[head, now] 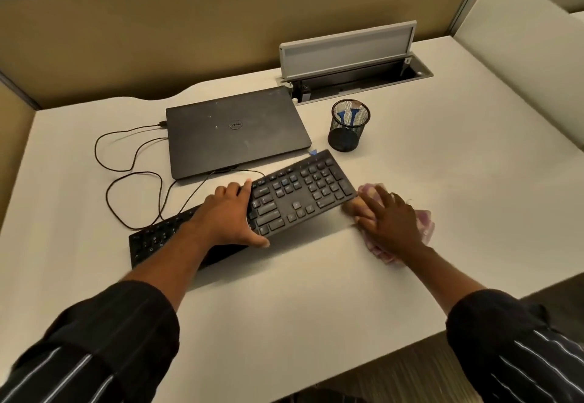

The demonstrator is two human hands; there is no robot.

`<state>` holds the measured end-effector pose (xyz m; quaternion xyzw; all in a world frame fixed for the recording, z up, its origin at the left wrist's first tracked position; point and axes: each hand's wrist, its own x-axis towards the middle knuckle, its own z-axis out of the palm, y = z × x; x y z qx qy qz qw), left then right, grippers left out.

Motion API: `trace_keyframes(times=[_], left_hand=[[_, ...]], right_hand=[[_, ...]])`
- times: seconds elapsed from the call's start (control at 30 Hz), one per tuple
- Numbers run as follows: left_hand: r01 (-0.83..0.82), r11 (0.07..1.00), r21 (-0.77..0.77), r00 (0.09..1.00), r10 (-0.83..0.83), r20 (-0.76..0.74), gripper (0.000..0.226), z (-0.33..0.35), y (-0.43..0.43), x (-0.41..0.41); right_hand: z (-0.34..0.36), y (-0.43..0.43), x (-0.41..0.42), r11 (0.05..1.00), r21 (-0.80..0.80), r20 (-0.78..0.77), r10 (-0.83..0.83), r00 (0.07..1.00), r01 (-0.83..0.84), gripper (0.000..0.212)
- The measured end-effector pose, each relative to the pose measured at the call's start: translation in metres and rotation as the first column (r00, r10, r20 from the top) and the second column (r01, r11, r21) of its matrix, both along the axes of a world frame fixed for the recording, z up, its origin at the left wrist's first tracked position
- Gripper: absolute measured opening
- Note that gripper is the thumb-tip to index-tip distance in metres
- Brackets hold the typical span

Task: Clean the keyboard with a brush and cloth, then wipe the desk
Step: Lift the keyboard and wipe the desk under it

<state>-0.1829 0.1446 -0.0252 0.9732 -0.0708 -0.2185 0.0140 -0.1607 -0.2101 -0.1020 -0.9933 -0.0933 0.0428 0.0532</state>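
Thin black cable: looped on the white desk, left of the laptop.
Left hand: clamped on the keyboard, fingers curled over its far edge, thumb at the near edge.
Closed dark grey laptop: behind the keyboard.
Black full-size keyboard: slanted across the desk, middle hidden by the hand.
Black mesh cup: 2 blue-handled brushes inside, tips blurred.
Grey desk cable box: lid raised, inside shadowed.
Right hand: fingers spread, pressed flat on the cloth.
Crumpled pink cloth: just beside the keyboard's right end, mostly covered.

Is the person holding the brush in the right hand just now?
No, the right hand presses a pink cloth on the desk.
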Motion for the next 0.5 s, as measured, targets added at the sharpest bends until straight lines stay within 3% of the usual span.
trace_keyframes(times=[0.3,0.43,0.5], left_hand=[[0.032,0.999,0.038,0.999,-0.032,0.001,0.142,0.019,-0.003,0.006],[0.029,0.999,0.027,1.000,-0.029,0.009,0.140,0.024,0.006,0.002],[0.009,1.000,0.001,1.000,-0.009,0.011,0.140,0.026,0.012,0.000]], right_hand=[[0.007,0.115,-0.054,0.977,0.080,-0.055,0.202,0.978,-0.198,0.040],[0.022,0.077,-0.028,0.975,0.223,-0.038,-0.007,0.999,0.016,0.024],[0.022,0.041,-0.011,0.989,0.129,0.056,-0.078,0.995,0.070,0.042]])
